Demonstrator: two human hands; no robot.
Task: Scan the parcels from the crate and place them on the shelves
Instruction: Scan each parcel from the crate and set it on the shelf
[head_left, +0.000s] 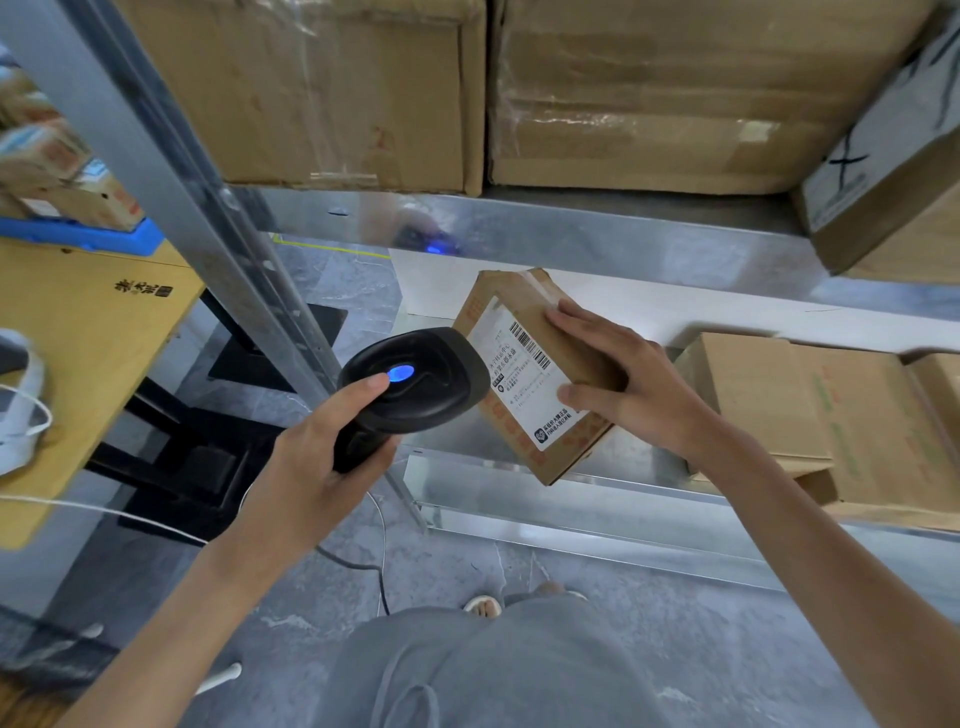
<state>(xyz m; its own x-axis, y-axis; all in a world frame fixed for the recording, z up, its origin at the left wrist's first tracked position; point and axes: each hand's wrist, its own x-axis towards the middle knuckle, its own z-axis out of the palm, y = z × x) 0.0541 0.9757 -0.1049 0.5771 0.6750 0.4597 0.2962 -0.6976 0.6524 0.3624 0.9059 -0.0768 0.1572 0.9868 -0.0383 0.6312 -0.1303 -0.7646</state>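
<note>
A: What does the left hand (311, 457) have?

B: Its grip is wrapped round the handle of a black barcode scanner (410, 384), thumb lying on top beside a lit blue light. The scanner's head points at the parcel (524, 374) and sits just at the edge of its label.

A: And the parcel?

B: A small brown cardboard box, tilted, held in front of the metal shelf (597, 234). The right hand (628, 384) grips it from the right side, fingers spread over its top face and thumb on the white shipping label (524, 384).

A: Can the label be read?

B: Barcodes show near its upper edge, with printed Chinese lines and a small dark logo at its lower end; the characters are too small to make out.

A: Any other writing?

B: A dark stamp of Chinese characters on the wooden surface (98, 322) at left, where a blue crate (93, 236) holds more boxes. Large cartons (332, 88) stand on the shelf above, and another box (769, 405) lies on the lower shelf just right of the parcel.
</note>
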